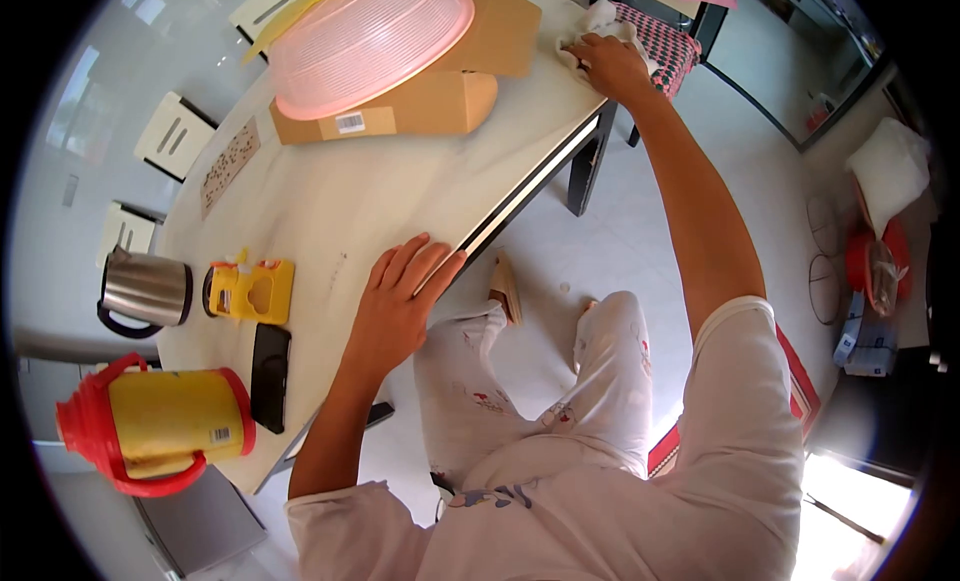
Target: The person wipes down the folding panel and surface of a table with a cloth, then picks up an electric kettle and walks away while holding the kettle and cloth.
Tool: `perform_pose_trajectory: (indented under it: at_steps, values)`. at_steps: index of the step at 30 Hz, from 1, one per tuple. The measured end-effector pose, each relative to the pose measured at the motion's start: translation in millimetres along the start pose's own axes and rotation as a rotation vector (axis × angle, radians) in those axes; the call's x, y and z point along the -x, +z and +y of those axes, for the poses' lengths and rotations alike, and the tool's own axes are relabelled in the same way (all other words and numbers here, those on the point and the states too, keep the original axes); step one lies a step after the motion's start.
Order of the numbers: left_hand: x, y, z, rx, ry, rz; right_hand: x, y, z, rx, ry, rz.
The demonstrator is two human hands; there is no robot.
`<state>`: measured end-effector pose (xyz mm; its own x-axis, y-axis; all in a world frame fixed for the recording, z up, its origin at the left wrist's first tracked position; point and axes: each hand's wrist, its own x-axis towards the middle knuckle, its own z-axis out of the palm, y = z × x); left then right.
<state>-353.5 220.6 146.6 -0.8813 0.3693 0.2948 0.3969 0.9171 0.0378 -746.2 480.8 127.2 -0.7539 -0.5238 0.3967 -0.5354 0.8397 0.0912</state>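
Note:
My right hand [612,67] reaches to the table's far right corner and is closed on a crumpled whitish cloth [603,21], pressed against the tabletop. Part of the cloth sticks out beyond the fingers. My left hand [405,296] lies on the near edge of the pale marble-look table [330,221], its fingers stretched out and holding nothing. Left of that hand, a black phone [270,376] lies beside a yellow toy-like holder [250,289].
A pink plastic basket [370,46] rests on a cardboard box [400,111]. A steel kettle [148,289] and a yellow-red thermos [165,423] stand at the left. Pale chairs [175,136] line the far side; a stool with a checked cover [665,41] stands beyond the right corner.

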Motion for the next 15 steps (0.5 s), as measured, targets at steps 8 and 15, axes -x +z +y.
perform_pose_trajectory:
  at_steps: [8,15]
  values:
    - [12,5,-6,0.025,0.025,0.087,76,-41,-112,-0.205,-0.219,0.121]
    - [26,9,-9,0.013,0.075,0.259,149,-82,-196,-0.415,-0.39,0.15]
